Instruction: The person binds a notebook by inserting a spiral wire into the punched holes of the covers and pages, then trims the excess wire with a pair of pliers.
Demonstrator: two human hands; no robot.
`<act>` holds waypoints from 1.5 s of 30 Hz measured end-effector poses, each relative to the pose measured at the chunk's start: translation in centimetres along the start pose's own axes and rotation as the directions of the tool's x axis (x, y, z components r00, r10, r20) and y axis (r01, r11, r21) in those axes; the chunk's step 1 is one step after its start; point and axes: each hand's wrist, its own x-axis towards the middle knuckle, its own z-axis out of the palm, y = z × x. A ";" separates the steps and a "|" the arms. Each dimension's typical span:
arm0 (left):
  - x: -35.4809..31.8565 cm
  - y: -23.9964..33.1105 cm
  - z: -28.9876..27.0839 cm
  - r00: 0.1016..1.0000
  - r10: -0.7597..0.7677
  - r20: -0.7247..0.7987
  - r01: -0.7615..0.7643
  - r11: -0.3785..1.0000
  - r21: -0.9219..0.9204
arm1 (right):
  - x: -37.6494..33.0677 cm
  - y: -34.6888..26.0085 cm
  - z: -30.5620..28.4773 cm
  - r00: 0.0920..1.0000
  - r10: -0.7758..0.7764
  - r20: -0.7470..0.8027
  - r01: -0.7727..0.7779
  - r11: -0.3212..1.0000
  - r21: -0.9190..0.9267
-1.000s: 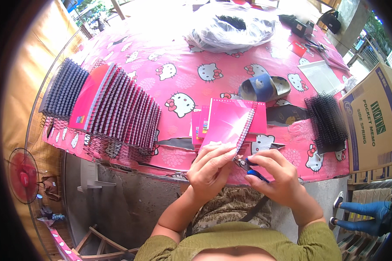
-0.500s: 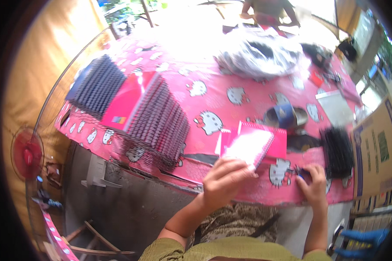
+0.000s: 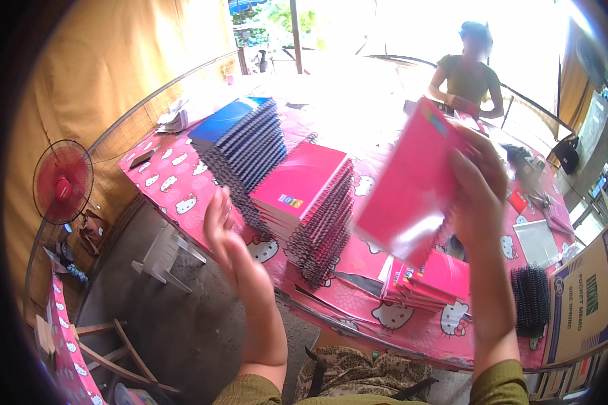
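Note:
Raised over the table, my right hand (image 3: 483,179) is closed on the right side of a pink spiral notebook (image 3: 409,185), which is tilted. My left hand (image 3: 235,250) is up in the air with fingers stretched out, holding nothing; it is left of a tall stack of pink spiral notebooks (image 3: 302,179). Behind that stack stands a stack of blue spiral notebooks (image 3: 240,128). Several more pink notebooks (image 3: 442,273) lie near the front edge, below the raised one and partly hidden by my right forearm.
A bundle of black binding coils (image 3: 530,300) lies by a cardboard box (image 3: 584,290) at the right. The table (image 3: 392,316) has a pink patterned cover. Across it is another person (image 3: 469,81). A red fan (image 3: 63,185) and a white plastic stool (image 3: 165,256) stand at the left.
The notebook, in my left hand before, is now in my right hand and lifted higher. My left hand has moved left, opened. The small tool at my right hand is out of sight.

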 end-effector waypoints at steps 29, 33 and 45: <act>-27.9 -8.0 -8.0 0.090 -0.417 0.905 -0.105 0.899 0.425 | -16.4 3.4 -22.1 0.986 0.057 -0.158 -0.167 0.423 -0.891; -27.2 -9.0 -2.2 0.269 -0.118 0.956 -0.353 0.911 0.212 | -16.8 3.5 -21.5 0.971 0.112 -0.211 -0.238 0.520 -0.820; -29.9 -9.5 3.0 0.012 -0.422 0.907 -0.352 0.847 0.399 | -17.2 3.1 -21.6 0.951 0.244 -0.188 -0.296 0.556 -0.777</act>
